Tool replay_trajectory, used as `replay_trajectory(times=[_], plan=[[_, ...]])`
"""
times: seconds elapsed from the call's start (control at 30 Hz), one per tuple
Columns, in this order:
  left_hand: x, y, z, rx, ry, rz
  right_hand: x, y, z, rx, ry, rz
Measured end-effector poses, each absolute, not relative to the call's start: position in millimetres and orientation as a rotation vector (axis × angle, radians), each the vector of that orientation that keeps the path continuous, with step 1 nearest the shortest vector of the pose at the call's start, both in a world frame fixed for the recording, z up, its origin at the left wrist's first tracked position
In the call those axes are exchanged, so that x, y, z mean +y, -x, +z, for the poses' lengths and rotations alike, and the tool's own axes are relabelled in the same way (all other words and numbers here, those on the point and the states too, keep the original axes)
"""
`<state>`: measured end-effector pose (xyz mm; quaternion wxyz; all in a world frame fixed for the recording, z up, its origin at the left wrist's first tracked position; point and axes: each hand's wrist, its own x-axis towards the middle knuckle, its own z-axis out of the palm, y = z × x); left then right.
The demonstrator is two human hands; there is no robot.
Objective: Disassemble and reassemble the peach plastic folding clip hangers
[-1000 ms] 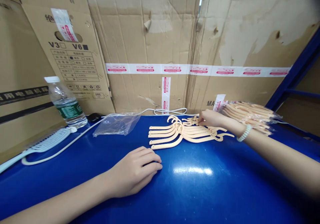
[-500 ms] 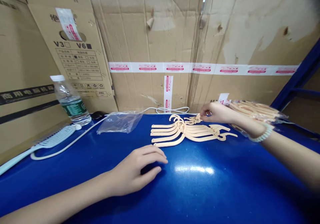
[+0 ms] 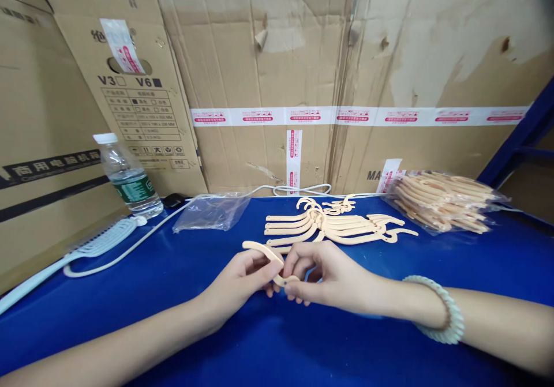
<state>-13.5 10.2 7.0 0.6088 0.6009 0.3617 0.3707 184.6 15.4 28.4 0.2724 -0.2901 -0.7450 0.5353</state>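
Observation:
A beige, curved plastic hanger hook (image 3: 263, 250) is held in front of me, over the blue table. My left hand (image 3: 249, 277) pinches its middle between thumb and fingers. At the hook's lower right end, near a small hole, my right hand (image 3: 322, 271) is closed with thumb and fingertips on it; those fingertips are partly hidden. Behind both hands lies a fanned row of beige hanger arms (image 3: 352, 223), partly covered by my right hand. Several small loose hooks (image 3: 340, 205) lie in a little pile just beyond the row.
Clear bags of beige hanger parts (image 3: 441, 199) sit at the back right. On the left are a water bottle (image 3: 130, 179), a pale hairbrush (image 3: 104, 240) and a white cable (image 3: 130, 257). A flat plastic bag (image 3: 212, 213) lies near the cardboard wall (image 3: 259, 75).
My right hand has come back from the small pile toward me and met my left hand. The left hand, open before, is now closed on the hook.

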Motion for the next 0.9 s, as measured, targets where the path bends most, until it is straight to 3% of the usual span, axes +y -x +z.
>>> replay_trajectory(times=[0.07, 0.23, 0.33, 0.9], plan=[[10.6, 13.6, 4.6, 0.849, -1.283, 0.908, 18.5, -189.9, 30.8, -2.081, 0.8, 1.274], [12.8, 15.0, 5.1, 0.846, -1.148, 1.0, 48.5, -242.1, 34.1, -2.337, 0.97, 0.253], [16.1, 17.1, 6.3, 0.889, -1.084, 1.025, 62.7, -279.9, 22.9, -2.359, 1.098, -0.119], [30.2, 26.7, 8.5, 0.939, -1.024, 1.144, 51.7, -304.4, -2.2, -2.272, 1.113, 0.073]])
